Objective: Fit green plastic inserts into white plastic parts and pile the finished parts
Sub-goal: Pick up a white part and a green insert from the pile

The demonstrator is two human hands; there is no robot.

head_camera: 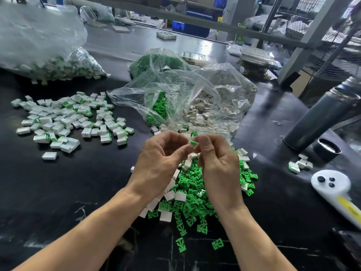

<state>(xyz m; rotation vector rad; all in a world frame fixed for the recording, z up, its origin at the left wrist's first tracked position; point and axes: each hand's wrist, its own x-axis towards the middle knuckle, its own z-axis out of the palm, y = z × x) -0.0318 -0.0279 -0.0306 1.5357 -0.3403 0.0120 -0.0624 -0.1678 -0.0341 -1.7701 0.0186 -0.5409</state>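
I have both hands raised above the mixed heap [197, 192] of loose green and white pieces on the tabletop [78, 182]. My left hand [158, 163] and right hand [216, 165] meet at the fingertips, pinching one small green insert [192, 142] between them. A white part probably sits behind it, but my fingers hide that, so I cannot be sure. To seat it well, I should hold the white shell steady with the left fingers, line the insert's prongs up square with the opening, and push straight with the right thumb until it sits flush, not cocked. The finished pile [68, 118] lies well left of the heap, with the clear bags [185, 94] of stock just beyond it.
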